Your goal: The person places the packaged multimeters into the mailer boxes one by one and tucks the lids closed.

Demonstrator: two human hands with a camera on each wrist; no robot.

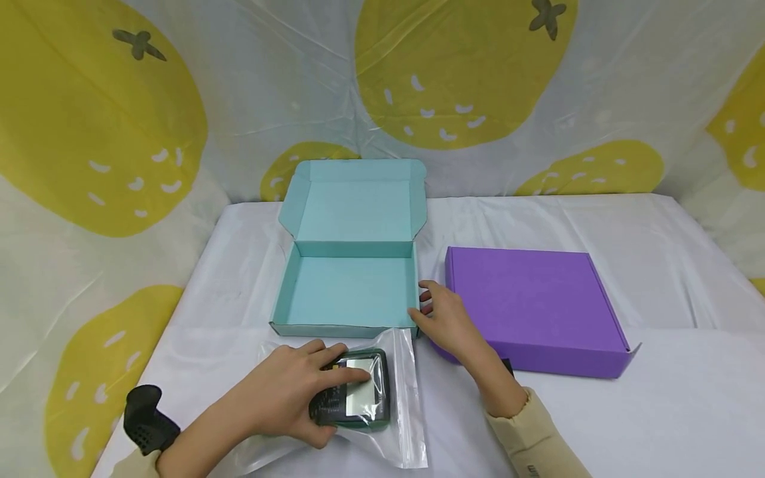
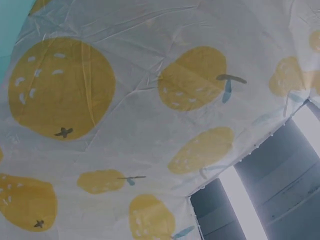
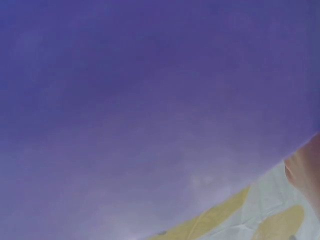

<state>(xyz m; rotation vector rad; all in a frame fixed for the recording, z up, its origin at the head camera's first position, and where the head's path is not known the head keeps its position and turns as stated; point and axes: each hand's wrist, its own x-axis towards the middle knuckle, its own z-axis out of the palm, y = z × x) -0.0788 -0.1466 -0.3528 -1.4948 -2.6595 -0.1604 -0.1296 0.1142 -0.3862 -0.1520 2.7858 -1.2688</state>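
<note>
A dark multimeter (image 1: pixel 364 395) with a grey screen and green edging lies inside a clear zip bag (image 1: pixel 410 425) on the white cloth. My left hand (image 1: pixel 287 385) grips it through the plastic, thumb on the near side, index finger across the screen. Just beyond the bag sits a teal cardboard box (image 1: pixel 343 329), lid raised at the back and nothing inside. At its front right corner, my right hand (image 1: pixel 448 318) pinches the right wall, thumb at the inner edge and fingers outside. The left wrist view shows neither hand nor box interior.
Right of the teal box lies a closed purple box (image 1: pixel 538 299), close beside my right forearm; it fills most of the right wrist view. A fruit-patterned curtain (image 1: pixel 287 79) hangs behind the table (image 1: pixel 687 411) and along its sides.
</note>
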